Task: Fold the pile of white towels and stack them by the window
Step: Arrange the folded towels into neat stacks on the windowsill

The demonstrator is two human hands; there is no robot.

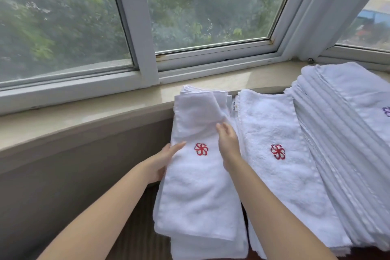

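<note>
— Towel [198, 177] with red emblem [201, 149] lying on top of left stack, against window sill [84, 112]. Needing what now?

— Smoothing the raised far flap. Left hand [162, 160] steadying the left edge, fingers straight and together. Right hand [228, 141] lying flat, fingers loosely spread, pinching nothing. Aligning edges with middle stack [280, 164].

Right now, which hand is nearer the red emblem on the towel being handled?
Left, narrowly. The left hand rests at the towel's left edge, fingertips reaching toward the red emblem; the right hand lies on its right side.
</note>
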